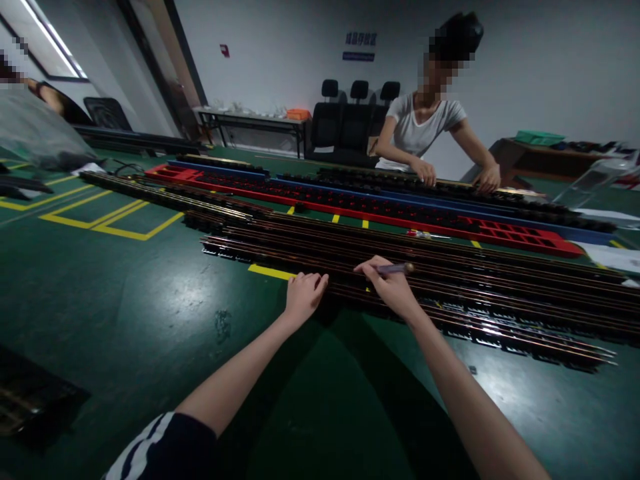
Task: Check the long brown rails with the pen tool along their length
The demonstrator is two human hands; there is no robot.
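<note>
R hand [393, 287] has a slim dark tool [393, 269] pinched in it, fingers closed round it. The tool lies roughly sideways above the bars [320, 248], its brownish end pointing right. L hand [305, 293] is bent at the near edge of the same bars, fingers close together & curled over – can't tell if it's gripping anything, the fingertips face away from the cam.

The bars are a wide bunch of long black ones w/ thin coppery, shiny lines, running L to R across the green table [175, 347] right in front of both hands. Bit of yellow tape [273, 272] shows just L of the L hand. Past the bars there's a long red rack [295, 199], w/ a screwdriver [420, 234] lying between the two. Blue rail [595, 235] runs along the rack's far side, then more black strips [350, 179].

Across the table a person [420, 130] in a white tee has both hands down by the far strips. Clear bottle [595, 180] off to the R, paper [613, 257] nearer, by the rack's R end. Back wall: black chairs [355, 127], plus a bench [250, 120] w/ an orange bin [299, 114] on it. Big clear bag [40, 130] far L – another dark bundle [30, 400] bottom L.
</note>
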